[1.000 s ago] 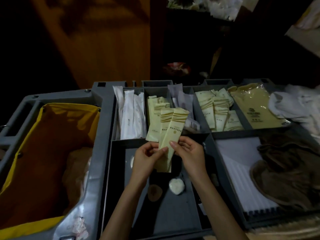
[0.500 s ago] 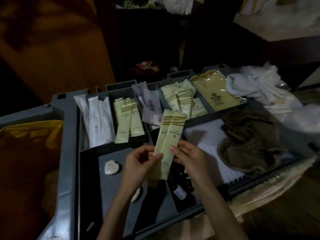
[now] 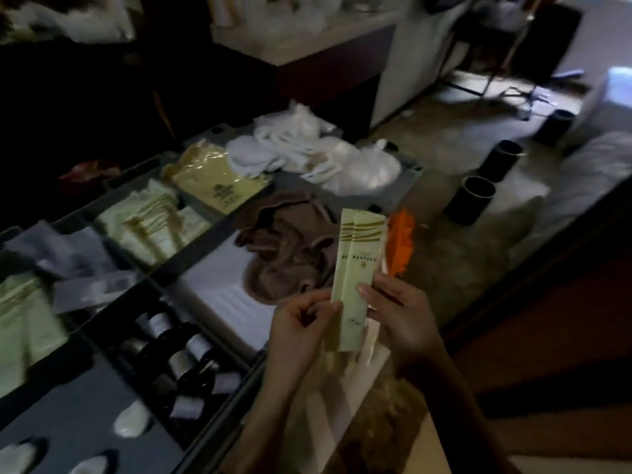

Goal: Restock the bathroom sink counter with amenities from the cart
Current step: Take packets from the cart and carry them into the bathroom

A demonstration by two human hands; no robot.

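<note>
The two flat, pale yellow-green sachets with gold stripes (image 3: 357,268) stand upright and overlap side by side, held between both hands above the near right edge of the grey plastic compartmented cart (image 3: 78,415). The left hand (image 3: 301,323) pinches their left edge between thumb and curled fingers. The right hand (image 3: 400,313) pinches the right edge, its thumb laid on the front face.

To carry them well, I would square the pair into one neat stack and pass it to a single hand. The grip should fall on the lower half, so the thin packets do not fan out or slip. They look smooth and slightly glossy, stiff enough to stand unsupported but easy to crease, so a light pinch is best.

Just left of them lies a crumpled brown cloth (image 3: 290,241), soft and folded. To their right is a bright orange item (image 3: 400,241), too blurred to identify. Nearer left, small dark bottles with pale caps (image 3: 181,347) lie in a compartment. On the floor at far right stand black cylindrical containers (image 3: 473,198).
</note>
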